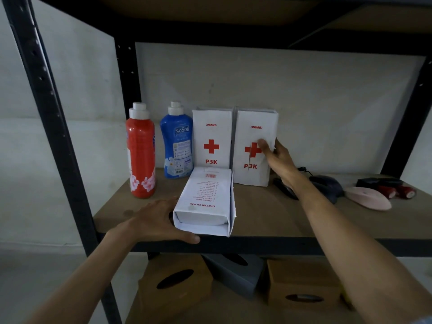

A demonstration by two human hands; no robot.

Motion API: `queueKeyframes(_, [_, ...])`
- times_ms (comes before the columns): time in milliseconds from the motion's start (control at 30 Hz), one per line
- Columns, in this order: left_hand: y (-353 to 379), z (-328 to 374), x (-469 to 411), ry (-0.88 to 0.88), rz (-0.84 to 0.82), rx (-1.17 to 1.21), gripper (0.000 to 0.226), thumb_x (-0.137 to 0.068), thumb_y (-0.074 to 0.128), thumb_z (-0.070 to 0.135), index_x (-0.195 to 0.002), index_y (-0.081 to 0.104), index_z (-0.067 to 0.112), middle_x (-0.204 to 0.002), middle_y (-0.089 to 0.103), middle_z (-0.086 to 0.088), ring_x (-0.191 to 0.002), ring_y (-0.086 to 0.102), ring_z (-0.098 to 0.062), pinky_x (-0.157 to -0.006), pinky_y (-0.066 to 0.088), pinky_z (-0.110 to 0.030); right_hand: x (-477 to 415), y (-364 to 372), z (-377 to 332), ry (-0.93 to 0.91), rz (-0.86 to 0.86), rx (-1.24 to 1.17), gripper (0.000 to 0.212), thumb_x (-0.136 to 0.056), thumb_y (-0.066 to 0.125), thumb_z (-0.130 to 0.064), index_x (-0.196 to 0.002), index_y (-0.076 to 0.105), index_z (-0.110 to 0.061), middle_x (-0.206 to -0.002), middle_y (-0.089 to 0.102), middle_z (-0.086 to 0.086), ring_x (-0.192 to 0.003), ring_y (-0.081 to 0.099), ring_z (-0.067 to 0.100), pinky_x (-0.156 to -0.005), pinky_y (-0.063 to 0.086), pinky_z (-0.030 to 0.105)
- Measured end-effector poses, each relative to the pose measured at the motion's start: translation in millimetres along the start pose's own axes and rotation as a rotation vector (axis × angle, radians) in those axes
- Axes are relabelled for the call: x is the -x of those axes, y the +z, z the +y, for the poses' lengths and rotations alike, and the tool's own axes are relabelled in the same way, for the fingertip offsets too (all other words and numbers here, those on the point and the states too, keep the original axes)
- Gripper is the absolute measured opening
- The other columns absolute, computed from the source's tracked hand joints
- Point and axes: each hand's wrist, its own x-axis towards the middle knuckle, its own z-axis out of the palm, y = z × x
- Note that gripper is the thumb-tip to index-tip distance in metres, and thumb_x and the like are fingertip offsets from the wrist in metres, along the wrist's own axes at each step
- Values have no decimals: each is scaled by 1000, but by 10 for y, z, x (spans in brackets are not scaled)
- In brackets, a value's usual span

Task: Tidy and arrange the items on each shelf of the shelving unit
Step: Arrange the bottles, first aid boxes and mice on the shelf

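Note:
On the brown shelf board (268,213) two white first-aid boxes stand upright against the back wall, the left one (211,136) free and the right one (252,160) gripped at its right edge by my right hand (278,160), thumb across the front. A third white box (207,202) lies flat near the front edge. My left hand (156,220) holds its left side, thumb under the near end. A red bottle (141,157) and a blue softener bottle (177,146) stand to the left of the boxes.
Right of the boxes lie a black stapler (284,188), a dark computer mouse (327,183), a pink oval object (368,198) and a black-and-red item (388,187). The black frame post (49,113) rises at left. Tissue boxes (301,284) sit on the shelf below.

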Motion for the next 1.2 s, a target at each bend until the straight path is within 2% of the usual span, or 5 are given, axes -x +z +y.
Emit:
queueKeyframes(267, [-5, 57, 32, -33, -20, -6, 112, -61, 77, 70, -152, 19, 42, -151, 32, 24, -141, 35, -9, -113, 28, -25, 114, 50, -85, 97, 230, 39, 93, -83, 70, -59, -157, 22, -30, -148, 47, 5, -129, 53, 24, -105, 48, 46])
queueKeyframes(400, [-8, 56, 31, -30, -15, -16, 113, -62, 77, 70, -153, 18, 41, -156, 31, 18, -142, 34, -9, -114, 27, -25, 415, 114, -228, -14, 377, 81, 62, -86, 71, -48, -139, 47, -27, -126, 55, 2, -116, 56, 19, -97, 52, 38])
queueKeyframes(533, [-10, 48, 30, -32, -16, -18, 109, -63, 76, 70, -151, 18, 43, -155, 33, 18, -141, 35, -9, -113, 28, -25, 796, 205, -440, -180, -55, 311, 28, -86, 74, -43, -110, 66, -33, -111, 62, -14, -104, 59, 6, -91, 52, 32])
queueKeyframes(733, [2, 23, 17, -25, -6, -37, 111, -65, 77, 70, -153, 18, 39, -155, 32, 20, -142, 35, -10, -114, 28, -26, 1210, 181, -655, -117, -898, 838, 97, -68, 83, -59, -144, 23, -64, -162, 1, -25, -145, 4, 2, -117, 15, 41])
queueKeyframes(1200, [10, -61, 10, 11, -36, -52, 110, -58, 77, 77, -150, 24, 47, -151, 37, 23, -135, 38, -4, -112, 32, -28, 1384, 364, -253, -374, -629, 877, 108, -66, 79, -68, -153, 18, -50, -166, 8, -15, -152, 1, 7, -122, 9, 39])
